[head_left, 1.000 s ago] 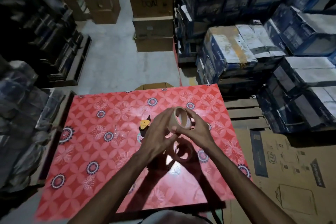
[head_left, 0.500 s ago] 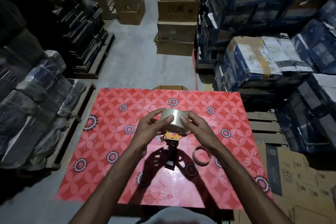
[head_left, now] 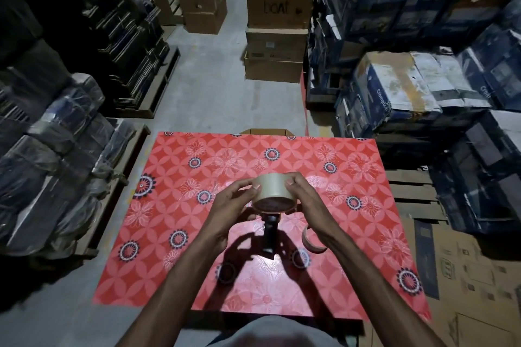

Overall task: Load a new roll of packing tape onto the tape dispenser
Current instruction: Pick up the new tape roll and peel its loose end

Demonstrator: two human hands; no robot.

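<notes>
Tape roll [head_left: 275, 191] pinched between our left hand [head_left: 227, 205] and right hand [head_left: 308, 200]; could seat crooked on dispenser [head_left: 269, 234], hub hidden beneath.

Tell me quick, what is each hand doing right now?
Left hand: holds the tape roll, fingers curled round its left side.
Right hand: holds the same roll from its right side.

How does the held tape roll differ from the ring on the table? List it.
The tape roll is thick with wound tape; the ring is thin and bare. The tape roll is held by the left hand and right hand; the ring rests on the table. Both are round and hollow.
</notes>
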